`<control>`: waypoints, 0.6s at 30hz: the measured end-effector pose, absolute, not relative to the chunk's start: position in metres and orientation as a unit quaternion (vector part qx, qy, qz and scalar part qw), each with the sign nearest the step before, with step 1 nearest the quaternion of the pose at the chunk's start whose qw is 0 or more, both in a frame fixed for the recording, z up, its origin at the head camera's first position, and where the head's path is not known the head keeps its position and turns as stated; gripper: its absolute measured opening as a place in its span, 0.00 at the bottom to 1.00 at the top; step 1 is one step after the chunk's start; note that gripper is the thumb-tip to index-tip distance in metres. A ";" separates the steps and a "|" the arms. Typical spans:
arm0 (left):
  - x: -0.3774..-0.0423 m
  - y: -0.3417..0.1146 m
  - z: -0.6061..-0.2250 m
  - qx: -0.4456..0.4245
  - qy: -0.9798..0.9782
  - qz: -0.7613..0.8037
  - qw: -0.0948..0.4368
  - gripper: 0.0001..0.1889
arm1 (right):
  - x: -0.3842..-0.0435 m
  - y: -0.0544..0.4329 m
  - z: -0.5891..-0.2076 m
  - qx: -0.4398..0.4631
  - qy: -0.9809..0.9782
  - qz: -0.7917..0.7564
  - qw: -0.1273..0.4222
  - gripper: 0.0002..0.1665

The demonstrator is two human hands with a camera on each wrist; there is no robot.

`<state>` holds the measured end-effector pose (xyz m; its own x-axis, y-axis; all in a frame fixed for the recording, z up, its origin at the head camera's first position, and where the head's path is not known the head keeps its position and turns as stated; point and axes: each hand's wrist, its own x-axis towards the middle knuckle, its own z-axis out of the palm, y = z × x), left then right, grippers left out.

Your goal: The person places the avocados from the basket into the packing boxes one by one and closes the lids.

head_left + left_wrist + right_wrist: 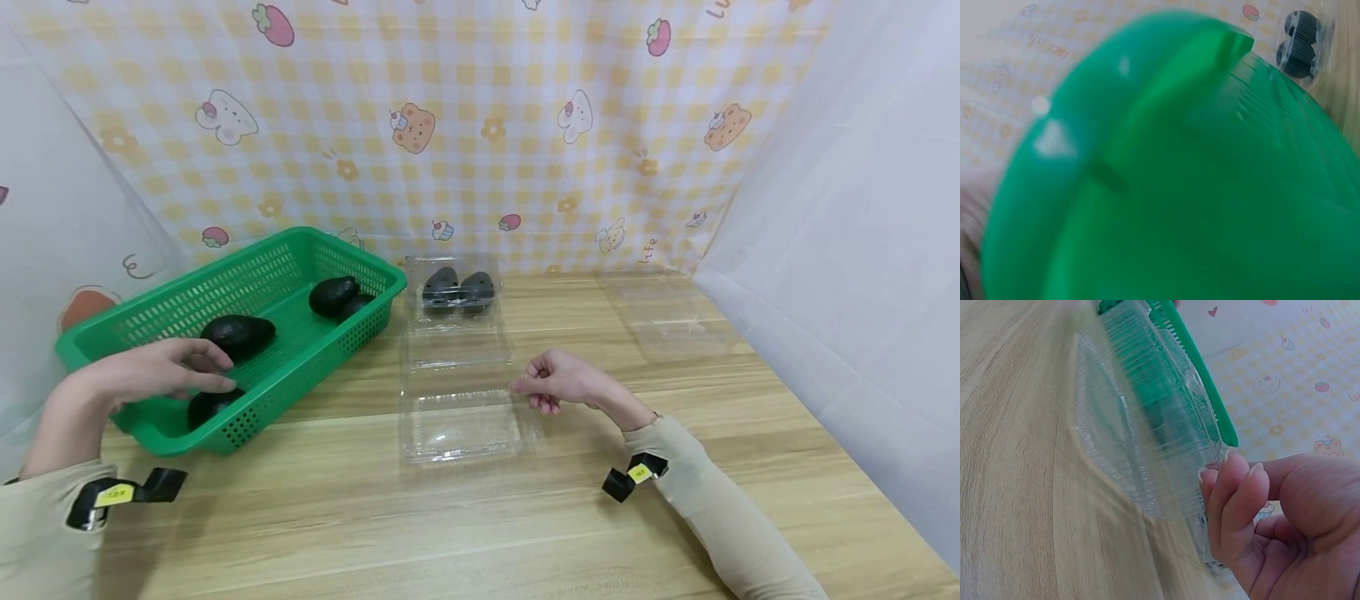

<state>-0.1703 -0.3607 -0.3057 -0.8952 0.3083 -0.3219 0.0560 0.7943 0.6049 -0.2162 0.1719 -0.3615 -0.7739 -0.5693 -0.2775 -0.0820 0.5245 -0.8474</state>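
Note:
My left hand (pixel 168 371) reaches into a green plastic basket (pixel 322 350), fingers loosely bent. Its fingertips are right at the top of a dark avocado (pixel 213 406) in the near corner. Another avocado (pixel 238 336) lies just beyond the fingers. In the left wrist view the basket's wall (pixel 1210 187) fills most of the picture, and only a sliver of the hand (pixel 969 231) shows. My right hand (pixel 558 383) pinches the right edge of an open, clear plastic clamshell box (pixel 465 429) on the table. The right wrist view shows thumb and fingertips together at the box's edge (pixel 1179 419).
Two more avocados (pixel 333 297) lie at the basket's far end. A closed clear box (pixel 453 287) holding two dark avocados stands behind the open one. Further clear plastic boxes (pixel 667 312) lie at the back right of the wooden table (pixel 375 517). A patterned curtain (pixel 480 125) hangs behind.

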 end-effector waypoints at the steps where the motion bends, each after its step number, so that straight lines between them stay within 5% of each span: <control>1: -0.171 -0.361 -0.306 0.097 0.924 0.304 0.210 0.26 | -0.216 0.172 -0.362 -0.196 0.830 -0.446 0.273 0.17; 18: -0.171 -0.357 -0.311 0.105 0.929 0.253 0.247 0.29 | -0.216 0.171 -0.361 -0.188 0.833 -0.443 0.271 0.17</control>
